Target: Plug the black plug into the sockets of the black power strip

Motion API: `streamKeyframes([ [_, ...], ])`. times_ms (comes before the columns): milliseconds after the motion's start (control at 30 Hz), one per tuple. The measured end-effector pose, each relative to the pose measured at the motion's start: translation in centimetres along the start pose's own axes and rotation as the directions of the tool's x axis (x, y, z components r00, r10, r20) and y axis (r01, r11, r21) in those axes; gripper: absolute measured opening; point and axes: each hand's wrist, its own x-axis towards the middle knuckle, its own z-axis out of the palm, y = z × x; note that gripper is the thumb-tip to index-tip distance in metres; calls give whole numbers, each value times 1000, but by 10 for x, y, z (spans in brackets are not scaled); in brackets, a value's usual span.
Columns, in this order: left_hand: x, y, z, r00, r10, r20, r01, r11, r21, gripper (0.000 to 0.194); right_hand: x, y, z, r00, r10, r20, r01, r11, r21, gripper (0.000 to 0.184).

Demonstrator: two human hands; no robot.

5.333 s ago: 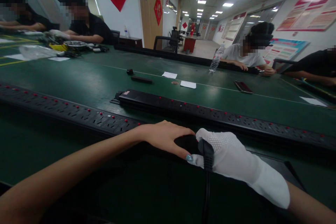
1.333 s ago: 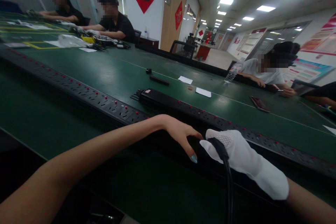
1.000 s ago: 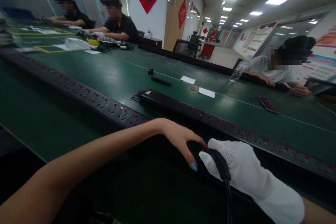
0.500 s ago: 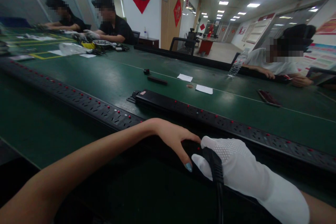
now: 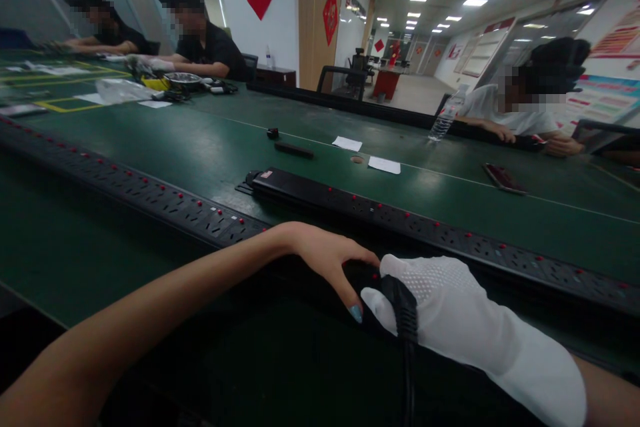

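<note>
Hands close together here, low and central: the bare left hand [image 5: 325,253], blue-nailed, arches over dark plastic with thumb and fingers parted, though whether it grips is hard to say. Beside it, the right hand [image 5: 450,303], in a white fabric glove with a dotted surface, is closed around a black moulded plug [image 5: 401,300]. Whether its prongs sit in a socket is hidden.

Beneath it all stretches a long green table [image 5: 220,153]. Across that, a long black power strip with red buttons [image 5: 190,212] runs from the left to behind the forearm; beyond lies a second black power strip with a plain end [image 5: 425,229].

Down from the plug hangs a thick black cord [image 5: 409,380]. Farther off, a clear plastic bottle [image 5: 443,123] stands near a person in white [image 5: 480,107], then comes a dark, flat phone [image 5: 504,179] and, smallest, a little black block [image 5: 273,133].
</note>
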Motion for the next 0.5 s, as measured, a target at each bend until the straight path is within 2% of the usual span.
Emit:
streamKeyframes([
  [167,1,0,0,1000,-2,-5,2,1000,3,73,2,-6,-3,998,49,29,-45,991,-125,34],
  [300,1,-1,-1,1000,24,8,-25,1000,12,72,3,-10,-2,998,26,49,-17,981,-196,37],
  [500,1,0,0,995,95,-17,-95,996,3,71,4,-11,3,999,13,-31,-20,976,-217,33],
])
